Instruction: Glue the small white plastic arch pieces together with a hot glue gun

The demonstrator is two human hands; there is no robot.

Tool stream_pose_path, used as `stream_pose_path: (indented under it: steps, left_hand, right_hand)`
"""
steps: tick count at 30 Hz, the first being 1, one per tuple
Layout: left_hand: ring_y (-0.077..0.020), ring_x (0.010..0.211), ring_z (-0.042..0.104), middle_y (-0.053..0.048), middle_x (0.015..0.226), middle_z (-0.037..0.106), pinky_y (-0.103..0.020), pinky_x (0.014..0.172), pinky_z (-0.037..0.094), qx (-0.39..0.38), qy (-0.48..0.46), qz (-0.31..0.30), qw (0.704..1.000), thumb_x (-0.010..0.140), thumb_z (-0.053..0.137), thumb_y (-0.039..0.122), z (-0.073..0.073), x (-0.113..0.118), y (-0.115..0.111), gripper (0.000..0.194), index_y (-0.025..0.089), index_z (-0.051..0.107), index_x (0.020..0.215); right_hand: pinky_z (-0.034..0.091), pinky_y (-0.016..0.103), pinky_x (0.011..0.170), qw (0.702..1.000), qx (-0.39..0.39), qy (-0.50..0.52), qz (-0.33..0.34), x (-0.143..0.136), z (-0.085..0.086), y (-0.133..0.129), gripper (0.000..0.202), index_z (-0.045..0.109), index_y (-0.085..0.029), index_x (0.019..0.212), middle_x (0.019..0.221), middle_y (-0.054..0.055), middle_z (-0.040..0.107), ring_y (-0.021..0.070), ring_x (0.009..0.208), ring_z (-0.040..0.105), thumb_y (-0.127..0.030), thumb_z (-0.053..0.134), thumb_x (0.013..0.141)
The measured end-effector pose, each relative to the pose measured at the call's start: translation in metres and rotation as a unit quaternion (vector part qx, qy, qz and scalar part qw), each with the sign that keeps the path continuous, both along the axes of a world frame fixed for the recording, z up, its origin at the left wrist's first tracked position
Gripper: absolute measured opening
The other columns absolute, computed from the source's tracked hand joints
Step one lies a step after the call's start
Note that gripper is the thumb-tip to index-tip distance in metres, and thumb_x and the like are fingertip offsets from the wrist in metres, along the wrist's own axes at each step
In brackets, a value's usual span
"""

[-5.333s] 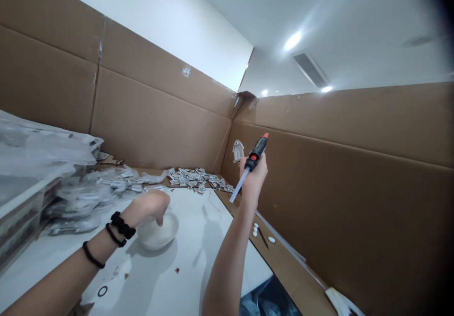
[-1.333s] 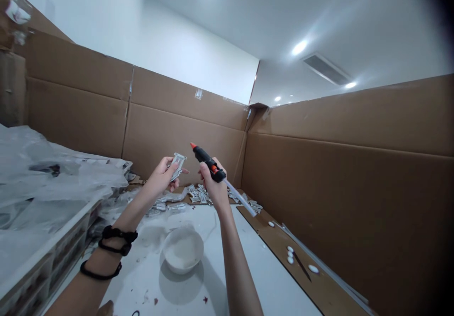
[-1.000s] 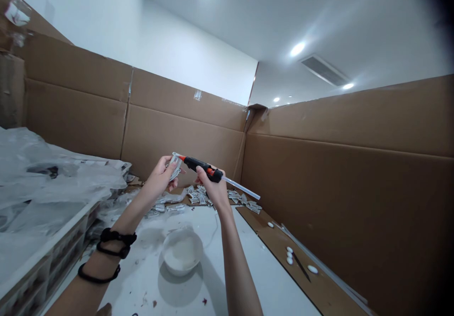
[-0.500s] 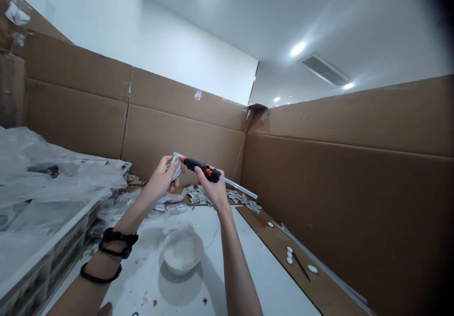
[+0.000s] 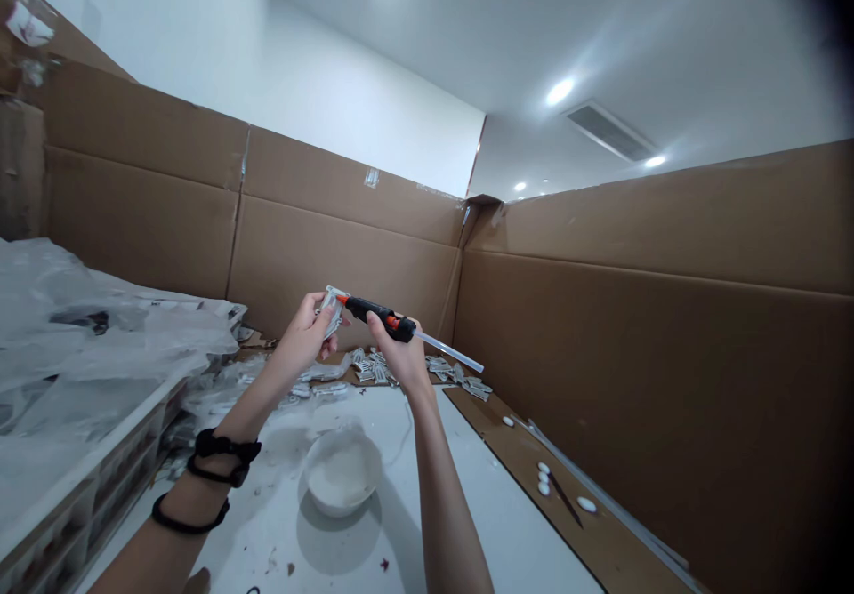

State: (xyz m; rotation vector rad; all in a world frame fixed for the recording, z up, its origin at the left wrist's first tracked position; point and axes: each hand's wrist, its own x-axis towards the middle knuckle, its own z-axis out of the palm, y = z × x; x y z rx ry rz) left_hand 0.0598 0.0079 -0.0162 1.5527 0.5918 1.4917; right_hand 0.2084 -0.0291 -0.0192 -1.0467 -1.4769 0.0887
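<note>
Above the white counter [image 5: 500,514], a glue gun [image 5: 364,309] is brought to a small pale piece [image 5: 336,316]

The piece, frame-like and tilted, is held up in mid-air by the person's left grip [image 5: 302,334], thumb and fingers clamped on it. By the right grip [image 5: 406,358], the black gun is clasped around its body; its orange tip [image 5: 342,301] is pointed left, and from its rear a translucent glue stick [image 5: 450,352] is extended.

Between tip and piece, the gap seen about a second ago is now closed: the tip is set at the piece's upper part, though firm contact cannot be confirmed. From this, the glue-applying step is judged to be under way; whether glue is flowing cannot be seen.

Below, a white bowl [image 5: 335,509] is left untouched on the counter, well apart from both grips. Farther back, many similar pieces [image 5: 374,366] are heaped near a cardboard wall [image 5: 353,247]. To the right, white ovals [image 5: 586,505] are scattered on a brown board [image 5: 494,429].
</note>
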Motion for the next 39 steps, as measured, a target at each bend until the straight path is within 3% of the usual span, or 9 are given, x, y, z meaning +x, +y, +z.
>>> stream_pose_path:
  steps: [5, 11, 17, 20, 25, 28, 33, 39]
  left_hand:
    - [-0.0054, 0.035, 0.042, 0.001, 0.073, 0.06, -0.017, 0.033, 0.029, 0.01, -0.005, 0.021, 1.0, 0.083, 0.051, 0.035, -0.001, 0.001, 0.0, 0.023, 0.02, 0.043, 0.099]
    - [-0.0059, 0.044, 0.042, -0.001, 0.076, 0.063, -0.017, 0.042, 0.032, 0.027, -0.033, 0.084, 0.996, 0.078, 0.058, 0.032, -0.002, -0.003, 0.004, 0.021, 0.019, 0.046, 0.089]
    - [-0.0107, 0.052, 0.045, -0.003, 0.07, 0.066, -0.021, 0.048, 0.032, 0.048, 0.106, 0.118, 0.986, 0.07, 0.063, 0.042, 0.008, -0.013, -0.008, 0.029, 0.015, 0.057, 0.078]
    - [-0.0145, 0.061, 0.052, -0.003, 0.069, 0.066, -0.024, 0.055, 0.036, 0.057, 0.154, 0.147, 0.975, 0.068, 0.064, 0.045, 0.015, -0.016, -0.017, 0.032, 0.014, 0.064, 0.076]
    - [-0.0213, 0.086, 0.06, -0.006, 0.088, 0.071, -0.028, 0.076, 0.043, 0.016, 0.055, 0.094, 0.994, 0.061, 0.072, 0.042, 0.018, -0.016, -0.023, 0.039, 0.014, 0.069, 0.088]
    - [-0.0216, 0.093, 0.059, -0.007, 0.096, 0.07, -0.028, 0.079, 0.043, 0.003, 0.007, 0.076, 0.997, 0.062, 0.072, 0.044, 0.016, -0.014, -0.019, 0.04, 0.014, 0.068, 0.089]
    - [-0.0189, 0.086, 0.061, -0.007, 0.1, 0.065, -0.029, 0.072, 0.046, -0.029, -0.047, 0.024, 0.998, 0.069, 0.066, 0.047, 0.009, -0.011, -0.011, 0.044, 0.015, 0.057, 0.097]
    - [-0.0138, 0.07, 0.062, -0.005, 0.093, 0.063, -0.027, 0.065, 0.045, -0.01, -0.049, -0.017, 0.999, 0.077, 0.06, 0.039, 0.007, -0.01, -0.01, 0.034, 0.016, 0.047, 0.099]
  right_hand:
    - [0.03, 0.022, 0.048, 0.999, 0.012, -0.017, -0.024, -0.003, 0.003, -0.003, 0.043, 0.048, -0.018, 0.058, 0.051, -0.002, 0.041, 0.0115, 0.051, 0.038, -0.058, 0.051, 0.076]
    - [0.026, 0.024, 0.048, 0.988, 0.021, -0.019, -0.154, -0.002, 0.009, -0.004, 0.044, 0.048, -0.021, 0.054, 0.049, -0.002, 0.041, 0.0117, 0.047, 0.033, -0.059, 0.05, 0.075]
    - [0.031, 0.024, 0.049, 0.99, 0.014, 0.067, -0.12, 0.011, 0.001, 0.011, 0.045, 0.056, -0.018, 0.064, 0.056, 0.001, 0.054, 0.0141, 0.052, 0.044, -0.061, 0.047, 0.076]
    - [0.033, 0.024, 0.051, 0.987, 0.004, 0.1, -0.123, 0.017, 0.0, 0.015, 0.047, 0.055, -0.017, 0.062, 0.057, 0.001, 0.053, 0.0135, 0.053, 0.045, -0.062, 0.049, 0.075]
    - [0.032, 0.024, 0.051, 0.986, -0.011, 0.128, -0.105, 0.02, 0.003, 0.011, 0.05, 0.051, -0.017, 0.056, 0.052, -0.001, 0.046, 0.0119, 0.05, 0.041, -0.064, 0.051, 0.074]
    - [0.032, 0.025, 0.05, 0.987, -0.015, 0.133, -0.083, 0.018, 0.005, 0.006, 0.05, 0.052, -0.017, 0.056, 0.051, -0.002, 0.046, 0.0114, 0.048, 0.041, -0.064, 0.051, 0.075]
    - [0.033, 0.025, 0.051, 0.989, -0.02, 0.137, -0.06, 0.015, 0.006, 0.004, 0.051, 0.055, -0.016, 0.058, 0.051, -0.001, 0.048, 0.0107, 0.047, 0.041, -0.064, 0.052, 0.074]
    - [0.033, 0.025, 0.048, 0.989, -0.042, 0.138, -0.013, 0.013, 0.008, 0.0, 0.052, 0.059, -0.015, 0.062, 0.049, -0.001, 0.049, 0.0099, 0.044, 0.04, -0.066, 0.051, 0.074]
